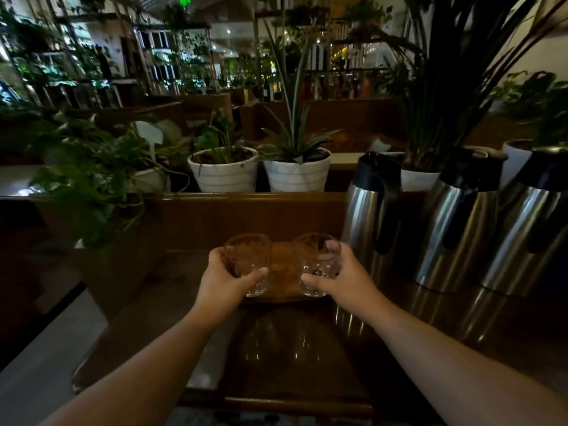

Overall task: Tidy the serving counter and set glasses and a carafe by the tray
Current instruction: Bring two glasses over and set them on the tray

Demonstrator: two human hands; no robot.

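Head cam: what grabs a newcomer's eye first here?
First, the two hands at centre, each holding a clear cut glass: left hand on the left glass, right hand on the right glass, over a round wooden tray. Next, three steel carafes lined up on the counter's right. Behind, white potted plants stand on the ledge.

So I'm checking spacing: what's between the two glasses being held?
In the head view, only the bare wooden tray shows between the left glass and right glass; they don't touch.
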